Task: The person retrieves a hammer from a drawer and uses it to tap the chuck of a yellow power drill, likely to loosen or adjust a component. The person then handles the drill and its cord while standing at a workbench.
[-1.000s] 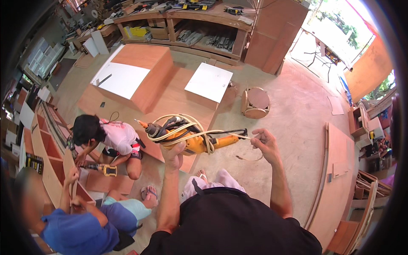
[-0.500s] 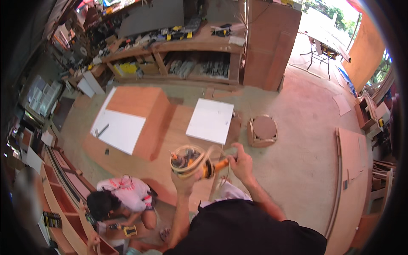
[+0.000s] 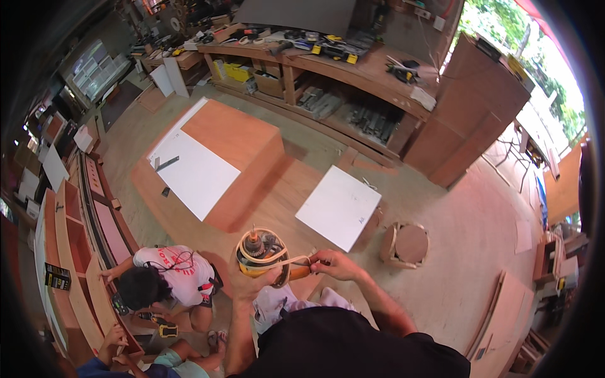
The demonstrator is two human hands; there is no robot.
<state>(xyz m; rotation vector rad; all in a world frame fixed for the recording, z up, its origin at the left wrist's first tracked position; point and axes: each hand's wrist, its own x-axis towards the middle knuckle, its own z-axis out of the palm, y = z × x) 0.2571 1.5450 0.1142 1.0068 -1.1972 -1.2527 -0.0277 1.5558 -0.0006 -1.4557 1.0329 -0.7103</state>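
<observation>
My left hand (image 3: 256,281) grips the orange power drill (image 3: 251,270), whose chuck and bit point upward, with a pale cord (image 3: 283,251) looped around its body. My right hand (image 3: 335,264) is closed on the cord at the end of the drill's orange handle; its fingertips are partly hidden. Below left, a co-worker in a white T-shirt (image 3: 176,271) crouches by a long curved wooden shelf unit (image 3: 80,264), beside a yellow-and-black cordless drill (image 3: 167,329). Another person's hand (image 3: 113,338) rests near that unit.
Ahead lie a plywood box (image 3: 242,138) partly covered in white and a square white board (image 3: 338,208). A round-topped wooden stool (image 3: 409,244) stands at right, near leaning plywood sheets (image 3: 504,318). A cluttered workbench (image 3: 353,82) and tall wooden cabinet (image 3: 457,113) line the back.
My view has swung so more of the bench shows. The drill has tipped from lying crosswise to bit-up, and my right hand has moved in from the loose cord end to the handle end.
</observation>
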